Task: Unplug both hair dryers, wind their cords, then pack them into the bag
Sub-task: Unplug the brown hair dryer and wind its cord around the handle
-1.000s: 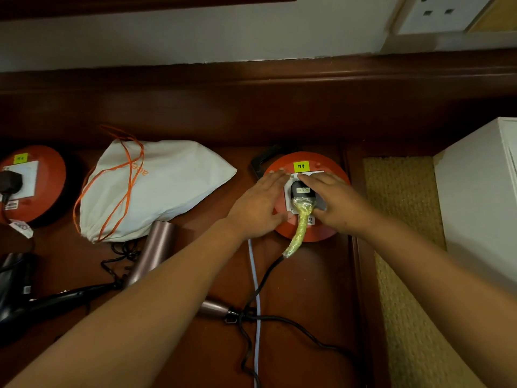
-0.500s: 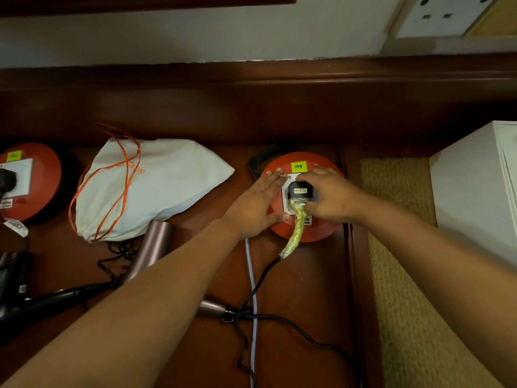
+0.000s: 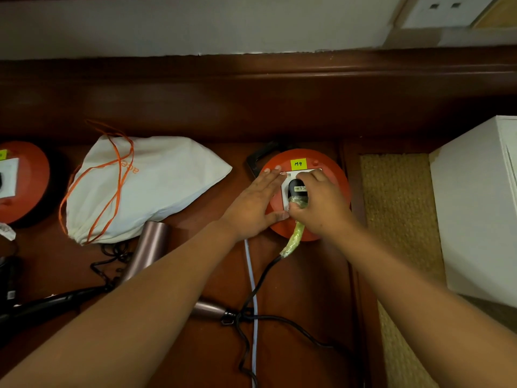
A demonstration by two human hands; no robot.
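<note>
My right hand (image 3: 319, 208) grips a black plug (image 3: 297, 189) seated in the white socket of an orange cable reel (image 3: 333, 169). My left hand (image 3: 253, 205) lies flat on the reel's left side, fingers spread. The plug's black cord (image 3: 260, 278), wrapped in yellow-green tape near the plug, runs down to a pink hair dryer (image 3: 149, 247), partly hidden by my left forearm. A black hair dryer (image 3: 42, 303) lies at the lower left. The white drawstring bag (image 3: 156, 186) with orange cords lies left of the reel.
A second orange reel (image 3: 26, 186) with a plug sits at the far left edge. A pale blue cable (image 3: 253, 303) runs down the wooden surface. A white box (image 3: 475, 205) stands at the right on a woven mat (image 3: 397, 208). A wooden ledge runs behind.
My right hand went from resting over the plug to closing its fingers around it. My left hand stayed flat on the reel. The view shifted slightly.
</note>
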